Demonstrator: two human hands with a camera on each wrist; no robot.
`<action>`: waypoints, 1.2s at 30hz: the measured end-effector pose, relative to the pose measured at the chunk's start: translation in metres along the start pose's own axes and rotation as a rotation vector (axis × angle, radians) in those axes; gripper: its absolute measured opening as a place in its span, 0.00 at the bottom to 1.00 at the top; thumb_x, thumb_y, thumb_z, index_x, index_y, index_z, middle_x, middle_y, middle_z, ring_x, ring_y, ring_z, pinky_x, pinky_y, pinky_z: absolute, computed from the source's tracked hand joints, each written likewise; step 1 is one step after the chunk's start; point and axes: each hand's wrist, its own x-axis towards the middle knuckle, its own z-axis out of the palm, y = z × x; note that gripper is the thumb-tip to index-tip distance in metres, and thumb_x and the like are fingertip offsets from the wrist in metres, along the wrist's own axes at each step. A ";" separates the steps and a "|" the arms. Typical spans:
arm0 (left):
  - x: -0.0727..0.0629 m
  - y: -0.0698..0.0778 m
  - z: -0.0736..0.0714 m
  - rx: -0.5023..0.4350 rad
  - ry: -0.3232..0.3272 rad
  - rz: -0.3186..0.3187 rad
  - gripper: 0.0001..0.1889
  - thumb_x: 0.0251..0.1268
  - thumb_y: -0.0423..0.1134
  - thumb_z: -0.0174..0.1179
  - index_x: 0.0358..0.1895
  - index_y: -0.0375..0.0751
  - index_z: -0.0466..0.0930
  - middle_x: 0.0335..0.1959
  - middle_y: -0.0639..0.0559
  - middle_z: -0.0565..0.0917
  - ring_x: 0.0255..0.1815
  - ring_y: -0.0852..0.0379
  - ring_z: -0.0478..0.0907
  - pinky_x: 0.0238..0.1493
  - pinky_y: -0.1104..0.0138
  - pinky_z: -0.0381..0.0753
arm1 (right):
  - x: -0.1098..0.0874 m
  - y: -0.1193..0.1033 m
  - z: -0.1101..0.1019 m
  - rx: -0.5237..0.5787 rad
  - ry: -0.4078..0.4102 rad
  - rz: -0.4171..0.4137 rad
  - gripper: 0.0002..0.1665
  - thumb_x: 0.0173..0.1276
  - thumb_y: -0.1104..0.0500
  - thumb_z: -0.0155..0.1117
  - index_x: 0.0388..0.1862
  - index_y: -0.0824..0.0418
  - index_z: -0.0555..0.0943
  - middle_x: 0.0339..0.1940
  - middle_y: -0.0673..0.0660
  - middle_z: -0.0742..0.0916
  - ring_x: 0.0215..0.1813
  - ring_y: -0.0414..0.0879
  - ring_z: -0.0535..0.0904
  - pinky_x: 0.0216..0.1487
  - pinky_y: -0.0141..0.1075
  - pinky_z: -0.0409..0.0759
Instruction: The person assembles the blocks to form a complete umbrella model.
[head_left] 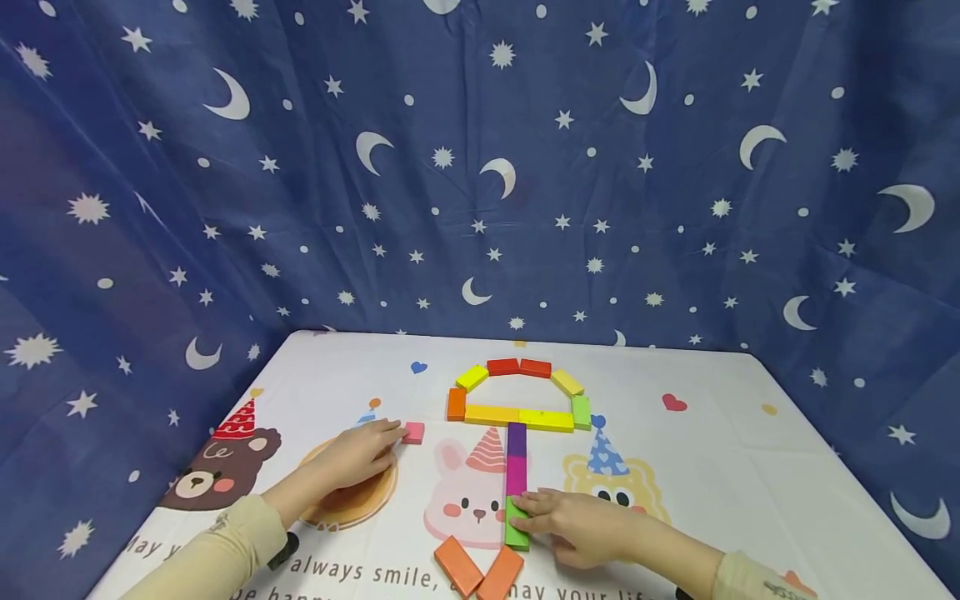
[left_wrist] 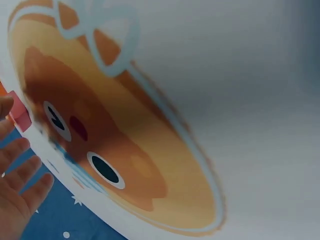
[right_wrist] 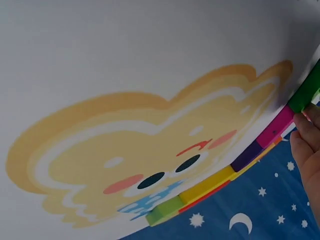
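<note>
My left hand (head_left: 356, 455) reaches over the tablecloth at left, its fingertips right at a small pink block (head_left: 413, 432). In the left wrist view the fingers (left_wrist: 19, 146) are spread, with one overlapping the pink block (left_wrist: 19, 111). Fingers of my right hand (head_left: 576, 525) rest on a green block (head_left: 516, 533), the lowest of a straight column. Above it come a magenta block (head_left: 516, 477) and a purple block (head_left: 517, 439). Two orange-red blocks (head_left: 458, 567) meet in a V below the column.
Yellow blocks (head_left: 546, 420) form a row atop the column. Over them curves an arch of orange, yellow, red (head_left: 503, 367) and light green blocks (head_left: 581, 412). The white tablecloth (head_left: 720, 467) bears printed animals and lettering. A blue star-and-moon curtain (head_left: 480, 167) hangs behind.
</note>
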 end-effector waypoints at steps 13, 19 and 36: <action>0.040 -0.014 0.003 -0.160 -0.070 -0.048 0.21 0.58 0.35 0.62 0.56 0.33 0.77 0.53 0.41 0.81 0.57 0.45 0.77 0.60 0.51 0.74 | 0.005 0.001 -0.002 0.036 -0.004 0.022 0.31 0.58 0.66 0.59 0.63 0.50 0.75 0.65 0.53 0.77 0.66 0.44 0.73 0.59 0.38 0.77; 0.050 -0.018 -0.001 -0.297 -0.184 -0.070 0.23 0.58 0.37 0.64 0.58 0.36 0.76 0.57 0.41 0.79 0.60 0.44 0.74 0.64 0.49 0.69 | 0.006 0.001 -0.006 0.018 0.004 0.016 0.31 0.58 0.66 0.59 0.62 0.49 0.76 0.64 0.52 0.78 0.64 0.44 0.75 0.57 0.36 0.79; 0.055 -0.007 -0.007 -0.166 -0.169 -0.002 0.19 0.53 0.33 0.68 0.51 0.35 0.82 0.45 0.45 0.85 0.39 0.56 0.76 0.50 0.60 0.79 | 0.009 0.003 -0.005 0.025 0.002 0.005 0.28 0.60 0.65 0.58 0.61 0.51 0.76 0.63 0.53 0.79 0.64 0.44 0.75 0.58 0.36 0.78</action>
